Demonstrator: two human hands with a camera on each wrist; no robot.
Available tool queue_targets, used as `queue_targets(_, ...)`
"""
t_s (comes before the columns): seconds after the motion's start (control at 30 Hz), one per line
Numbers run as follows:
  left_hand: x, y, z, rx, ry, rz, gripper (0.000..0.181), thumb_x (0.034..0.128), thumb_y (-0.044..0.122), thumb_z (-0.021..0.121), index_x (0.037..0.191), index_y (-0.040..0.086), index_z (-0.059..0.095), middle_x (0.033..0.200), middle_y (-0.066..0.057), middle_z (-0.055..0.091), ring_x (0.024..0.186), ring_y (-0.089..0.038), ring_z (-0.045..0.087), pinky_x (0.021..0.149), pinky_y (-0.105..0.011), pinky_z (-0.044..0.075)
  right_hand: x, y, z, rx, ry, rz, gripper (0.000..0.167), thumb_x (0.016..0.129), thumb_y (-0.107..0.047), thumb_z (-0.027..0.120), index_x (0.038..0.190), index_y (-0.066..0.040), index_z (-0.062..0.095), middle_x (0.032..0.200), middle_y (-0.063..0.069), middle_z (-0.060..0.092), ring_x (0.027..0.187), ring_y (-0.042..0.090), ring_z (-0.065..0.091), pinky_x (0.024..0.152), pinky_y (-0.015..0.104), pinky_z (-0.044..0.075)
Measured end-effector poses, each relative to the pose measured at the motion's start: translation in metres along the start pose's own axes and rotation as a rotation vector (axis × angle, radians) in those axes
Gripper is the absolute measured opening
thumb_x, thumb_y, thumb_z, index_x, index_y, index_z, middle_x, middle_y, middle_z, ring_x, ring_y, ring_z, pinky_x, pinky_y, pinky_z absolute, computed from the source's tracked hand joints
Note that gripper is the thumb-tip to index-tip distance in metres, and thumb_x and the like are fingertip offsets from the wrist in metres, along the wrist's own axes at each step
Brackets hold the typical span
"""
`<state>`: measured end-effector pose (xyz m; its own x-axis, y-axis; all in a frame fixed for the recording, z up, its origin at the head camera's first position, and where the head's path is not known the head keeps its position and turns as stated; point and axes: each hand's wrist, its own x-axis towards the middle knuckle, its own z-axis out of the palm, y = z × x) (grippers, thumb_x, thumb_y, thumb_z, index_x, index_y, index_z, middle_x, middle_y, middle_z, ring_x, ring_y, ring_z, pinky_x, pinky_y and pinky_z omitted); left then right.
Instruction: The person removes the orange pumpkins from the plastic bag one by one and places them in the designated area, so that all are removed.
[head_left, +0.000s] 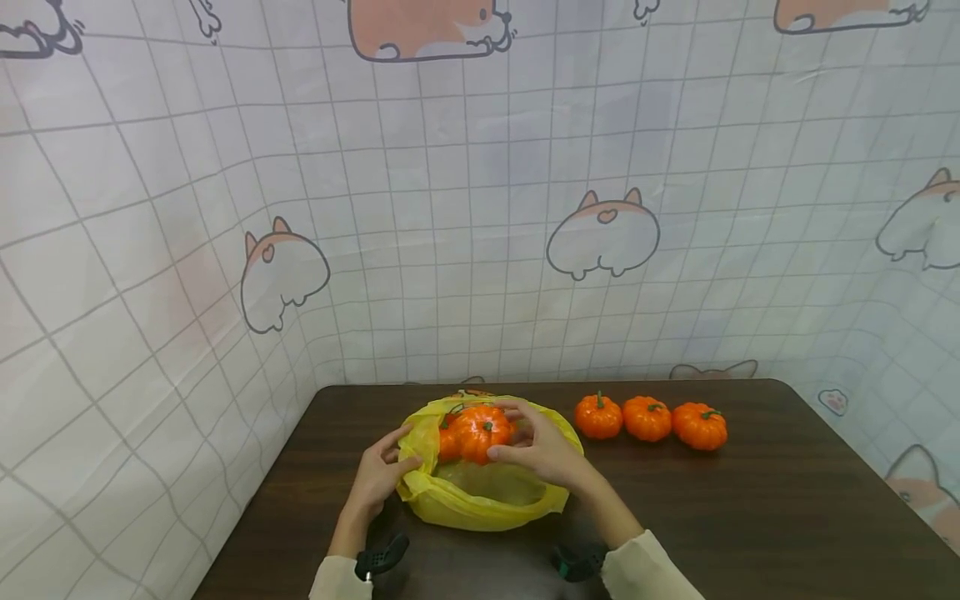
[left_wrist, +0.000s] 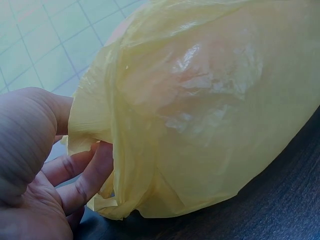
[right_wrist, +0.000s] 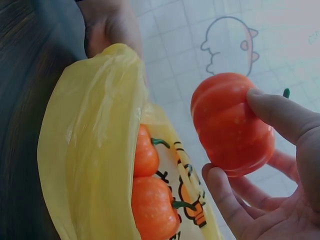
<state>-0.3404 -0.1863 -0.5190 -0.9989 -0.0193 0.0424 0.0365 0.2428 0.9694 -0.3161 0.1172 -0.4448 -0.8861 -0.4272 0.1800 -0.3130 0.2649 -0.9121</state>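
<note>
A small orange toy pumpkin [head_left: 480, 437], with ribbed sides and a green stem, is in my right hand [head_left: 543, 450]. Thumb and fingertips grip it from both sides, over the mouth of a yellow plastic bag [head_left: 487, 512]. My left hand [head_left: 377, 477] holds the bag's left rim; in the left wrist view, thin yellow film [left_wrist: 200, 125] lies between thumb and fingers. Inside the bag, the right wrist view shows two more pumpkins, one lower [right_wrist: 155, 207] and one higher [right_wrist: 146, 152], partly covered by the bag's wall.
Three similar pumpkins stand in a row at the table's back right: left [head_left: 597, 417], middle [head_left: 647, 418] and right [head_left: 699, 427]. The dark wooden table [head_left: 712, 517] is bounded behind and at the sides by a white gridded sheet [head_left: 465, 250] with cartoon dogs.
</note>
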Motion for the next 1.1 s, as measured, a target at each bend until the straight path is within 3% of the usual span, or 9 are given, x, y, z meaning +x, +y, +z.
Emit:
queue_targets(0.2, 0.001, 0.000, 0.000, -0.010, -0.018, 0.011, 0.061, 0.0919, 0.010, 0.074, 0.149, 0.016, 0.055, 0.116, -0.018, 0.074, 0.097, -0.019, 0.068, 0.077, -0.032, 0.057, -0.005, 0.003, -0.006, 0.020, 0.035, 0.019, 0.066, 0.089, -0.029, 0.082, 0.147, -0.026, 0.050, 0.147, 0.020, 0.048, 0.104, 0.028, 0.069, 0.082, 0.036, 0.059)
queue_targets(0.37, -0.001, 0.001, 0.000, -0.007, -0.005, 0.003, 0.061, 0.0917, 0.009, 0.075, 0.149, 0.017, 0.055, 0.115, -0.018, 0.074, 0.095, -0.020, 0.069, 0.075, -0.033, 0.057, -0.011, 0.004, -0.010, 0.019, 0.022, -0.012, 0.067, 0.090, -0.028, 0.081, 0.148, -0.024, 0.049, 0.147, 0.022, 0.046, 0.105, 0.029, 0.068, 0.083, 0.035, 0.059)
queue_targets(0.67, -0.004, 0.003, -0.003, 0.005, -0.009, -0.001, 0.061, 0.0927, 0.011, 0.074, 0.150, 0.018, 0.054, 0.113, -0.016, 0.075, 0.094, -0.020, 0.069, 0.075, -0.034, 0.057, -0.029, 0.007, -0.026, -0.058, 0.053, 0.001, 0.067, 0.092, -0.030, 0.079, 0.150, -0.020, 0.047, 0.148, 0.021, 0.045, 0.107, 0.027, 0.065, 0.089, 0.038, 0.055)
queue_targets(0.9, -0.004, 0.004, -0.003, 0.002, -0.010, 0.001, 0.061, 0.0926, 0.012, 0.074, 0.150, 0.017, 0.054, 0.115, -0.018, 0.074, 0.093, -0.020, 0.070, 0.075, -0.034, 0.058, -0.043, 0.016, -0.043, -0.062, 0.086, 0.052, 0.066, 0.091, -0.032, 0.079, 0.148, -0.027, 0.048, 0.149, 0.021, 0.045, 0.109, 0.027, 0.065, 0.085, 0.037, 0.056)
queue_targets(1.1, -0.003, 0.005, -0.002, -0.008, -0.017, -0.001, 0.061, 0.0925, 0.011, 0.074, 0.150, 0.017, 0.054, 0.114, -0.017, 0.075, 0.092, -0.020, 0.069, 0.075, -0.033, 0.058, -0.052, 0.021, -0.056, -0.051, 0.102, 0.069, 0.067, 0.089, -0.031, 0.081, 0.148, -0.027, 0.048, 0.149, 0.021, 0.048, 0.109, 0.027, 0.066, 0.085, 0.033, 0.057)
